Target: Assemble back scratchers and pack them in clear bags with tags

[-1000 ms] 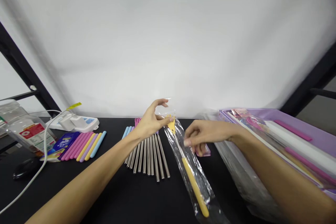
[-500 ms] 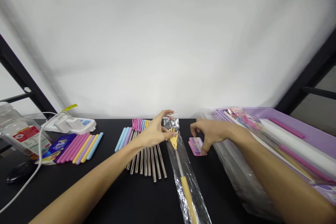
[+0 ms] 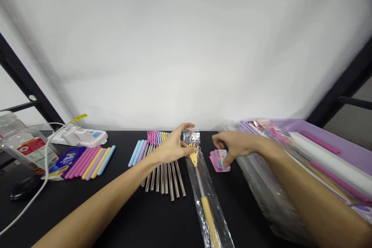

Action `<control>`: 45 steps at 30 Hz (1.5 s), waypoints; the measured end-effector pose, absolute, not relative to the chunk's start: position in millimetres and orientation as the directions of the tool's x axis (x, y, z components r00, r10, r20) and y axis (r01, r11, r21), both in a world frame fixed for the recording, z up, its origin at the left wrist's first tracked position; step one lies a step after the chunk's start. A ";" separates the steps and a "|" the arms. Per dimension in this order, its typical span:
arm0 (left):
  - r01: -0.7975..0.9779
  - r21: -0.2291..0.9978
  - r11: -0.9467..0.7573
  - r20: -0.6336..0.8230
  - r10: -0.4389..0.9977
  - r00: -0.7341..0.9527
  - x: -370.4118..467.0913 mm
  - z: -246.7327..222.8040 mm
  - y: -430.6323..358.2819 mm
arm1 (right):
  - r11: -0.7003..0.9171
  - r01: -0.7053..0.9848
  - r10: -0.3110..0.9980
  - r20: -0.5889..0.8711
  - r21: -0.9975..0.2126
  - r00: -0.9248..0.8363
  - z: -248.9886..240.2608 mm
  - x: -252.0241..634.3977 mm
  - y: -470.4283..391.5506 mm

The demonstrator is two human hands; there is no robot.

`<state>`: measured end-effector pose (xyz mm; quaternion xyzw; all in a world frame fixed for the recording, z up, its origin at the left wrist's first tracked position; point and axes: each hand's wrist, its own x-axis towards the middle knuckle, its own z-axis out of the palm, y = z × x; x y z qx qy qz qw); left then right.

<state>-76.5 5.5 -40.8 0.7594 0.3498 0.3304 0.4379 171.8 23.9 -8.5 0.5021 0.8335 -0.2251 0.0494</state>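
Note:
A yellow back scratcher [image 3: 208,217] with a metal shaft lies inside a long clear plastic bag [image 3: 222,221] on the black table. My left hand [image 3: 174,145] grips the bag near its top, thumb on the yellow claw head and fingers by the flap. To the right, my right hand [image 3: 232,147] pinches a small printed card at the pink and purple card stack [image 3: 216,161]; the card's edge is lifted and tilted. Left of the bag lie several metal rods [image 3: 164,180] with coloured claw heads, partly behind my left hand.
Coloured handles [image 3: 90,162] lie at left, with a few more [image 3: 137,153] beside the rods. A power strip [image 3: 93,137], a plastic jar [image 3: 31,143], a mouse [image 3: 26,188] and a white cable stand further left. A purple box [image 3: 293,124] with wrapped items and clear bags [image 3: 261,186] occupies the right.
My right hand's fingers have closed at the card stack, and the top card is now lifted and tilted. My left hand stays on the bag. The view has shifted slightly.

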 end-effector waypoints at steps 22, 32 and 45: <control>0.093 0.932 -0.351 0.218 0.747 0.628 -71.3 -43.5 2.4 | 0.744 0.580 0.650 0.559 -0.331 -0.515 8.4 130.6 10.2; 0.041 0.938 -0.344 0.232 0.712 0.663 -71.4 -41.2 1.0 | 0.753 0.561 0.645 0.553 -0.344 -0.528 6.7 132.4 11.8; 0.009 0.965 -0.264 0.196 0.739 0.645 -71.4 -45.3 3.0 | 0.655 0.583 0.752 0.494 -0.482 -0.437 1.0 133.4 16.3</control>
